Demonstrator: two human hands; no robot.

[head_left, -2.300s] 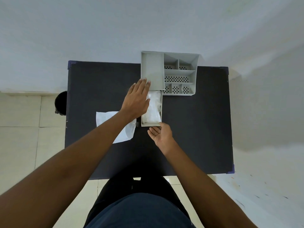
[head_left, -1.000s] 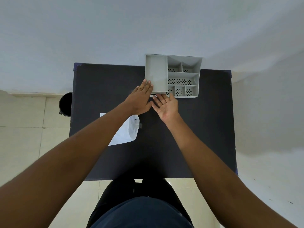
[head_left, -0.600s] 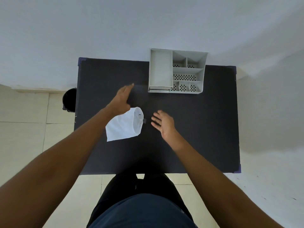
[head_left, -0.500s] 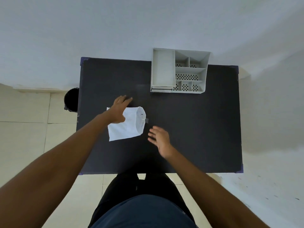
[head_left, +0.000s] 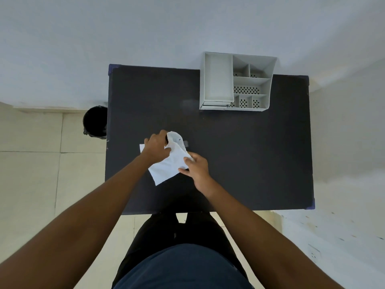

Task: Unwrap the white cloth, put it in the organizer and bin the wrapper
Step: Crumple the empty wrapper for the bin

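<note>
Both hands are being closed on the white wrapper (head_left: 166, 166), which is being held low over the near-left part of the black table (head_left: 239, 153). Its upper left part is being gripped by the left hand (head_left: 156, 148), whose fingers are being curled over the paper so that the puffed, open end is being left sticking out beyond the knuckles. Its right edge is being pinched by the right hand (head_left: 195, 166), with the fingertips being pressed onto the crumpled fold; how tightly it is being squeezed cannot be told. The lower corner of the wrapper is being left flat and free, pointing toward the person's body. A small grey tab is being seen on the tabletop just right of the puffed end, though what it is cannot be made out. The grey organizer (head_left: 236, 82) is being kept at the far edge of the table, well apart from both hands, against the pale wall. Its drawer is being shown pushed in under the long left tray, so the white cloth is not being seen, and whether it is lying inside cannot be told. A black bin (head_left: 94, 122) is being seen on the tiled floor just beside the table's left edge, partly hidden by it.
</note>
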